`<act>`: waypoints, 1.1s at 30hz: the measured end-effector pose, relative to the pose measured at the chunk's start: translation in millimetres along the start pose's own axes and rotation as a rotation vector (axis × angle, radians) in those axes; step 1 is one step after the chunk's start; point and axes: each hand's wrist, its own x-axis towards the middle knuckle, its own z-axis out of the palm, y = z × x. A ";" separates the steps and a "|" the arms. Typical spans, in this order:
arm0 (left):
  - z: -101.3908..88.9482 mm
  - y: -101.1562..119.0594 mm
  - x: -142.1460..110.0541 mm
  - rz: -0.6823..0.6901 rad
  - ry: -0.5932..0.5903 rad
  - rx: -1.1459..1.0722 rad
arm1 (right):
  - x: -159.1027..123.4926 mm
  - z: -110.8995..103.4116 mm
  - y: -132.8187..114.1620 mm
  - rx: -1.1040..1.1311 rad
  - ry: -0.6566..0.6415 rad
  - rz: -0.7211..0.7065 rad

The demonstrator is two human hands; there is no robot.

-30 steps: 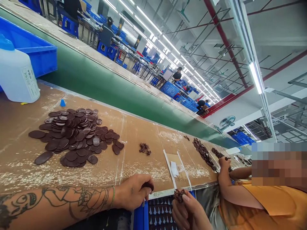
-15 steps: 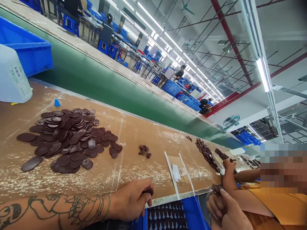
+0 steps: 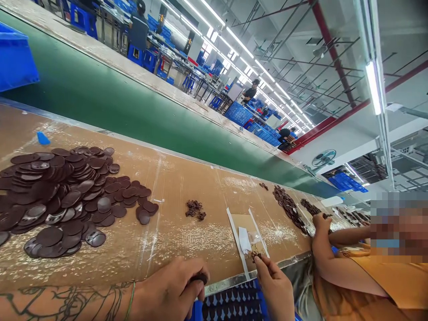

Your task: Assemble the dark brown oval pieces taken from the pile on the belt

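My left hand (image 3: pixel 167 290), the tattooed one with a thin green wristband, is shut on a small dark brown piece (image 3: pixel 199 279) at the near edge of the bench. My right hand (image 3: pixel 272 290) pinches a dark brown fragment (image 3: pixel 256 255) above a cardboard patch (image 3: pixel 249 227) edged with white strips. A heap of flat dark brown oval discs (image 3: pixel 73 196) lies to the left on the tan bench top (image 3: pixel 174 236). Between it and the patch sits a small clump of dark scraps (image 3: pixel 194 209). A longer line of dark pieces (image 3: pixel 289 207) runs in front of a co-worker's hand (image 3: pixel 321 225).
Below the bench edge, a blue tray (image 3: pixel 230 305) holds rows of dark pieces. A co-worker in an orange top (image 3: pixel 368 285) sits at the right. A green conveyor belt (image 3: pixel 100 96) runs behind the bench, with a blue crate (image 3: pixel 13 55) at the far left.
The view has swung right, moving the heap left and taking the white jug out of sight. My right hand has risen over the cardboard patch. My left hand keeps its piece.
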 end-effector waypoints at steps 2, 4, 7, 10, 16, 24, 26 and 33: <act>-0.9 1.3 -0.4 -0.007 -0.013 0.009 | -0.1 1.6 -0.5 -0.020 -0.043 0.060; -1.0 1.0 -0.3 -0.018 -0.026 0.009 | -0.4 3.6 -0.2 -0.028 -0.064 0.101; -0.4 -1.0 0.9 -0.017 -0.025 -0.013 | -0.4 5.5 3.3 -0.046 -0.077 0.110; -0.2 -0.9 2.1 -0.015 -0.024 -0.035 | 0.7 5.0 9.3 -0.072 -0.098 0.107; -2.0 2.9 2.4 -0.022 -0.042 -0.002 | 2.8 4.9 13.9 -0.111 -0.118 0.087; -2.3 2.9 0.5 -0.003 -0.021 0.071 | 3.4 5.2 14.7 -0.081 -0.126 0.087; -2.8 3.3 0.5 -0.004 -0.022 0.082 | 2.8 4.5 13.0 -0.090 -0.124 0.096; -2.8 1.1 0.3 -0.030 -0.021 0.087 | 0.7 5.6 6.3 -0.092 -0.111 0.099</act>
